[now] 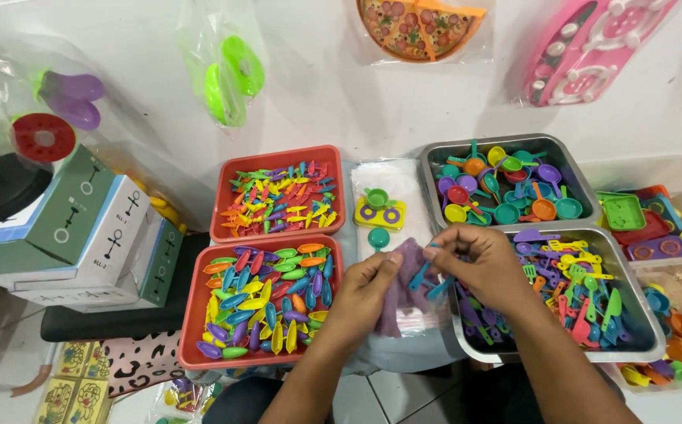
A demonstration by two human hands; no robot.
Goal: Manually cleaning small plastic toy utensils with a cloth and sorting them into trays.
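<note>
At the far left we see stacked cardboard boxes (82,235) in green and white, and beside them two red trays: the rear tray (278,192) is heaped with small mixed-colour toy cutlery, the front tray (262,302) with toy leaves or boats in yellow, blue, orange and purple.

Between the trays and the metal pans, a little yellow toy stove (380,213) stands on a pile of clear bags with a green pot on it, and a teal cup (378,237) sits just in front of it.

In the middle we find our left hand (368,294), fingers closed on the edge of a small clear bag (404,286) that holds something purple. Our right hand (482,263) pinches the bag's other side, with a blue toy utensil (422,275) held between its fingertips at the bag's mouth — whether it is already inside we cannot tell.

To the right sit two steel pans: the rear pan (506,184) full of toy frying pans, the front pan (568,294) full of spatulas and spoons.

The risk, as we judge it, is that the thin bag slips from the left fingers and its mouth closes — the utensil could then drop into the wrong container.
</note>
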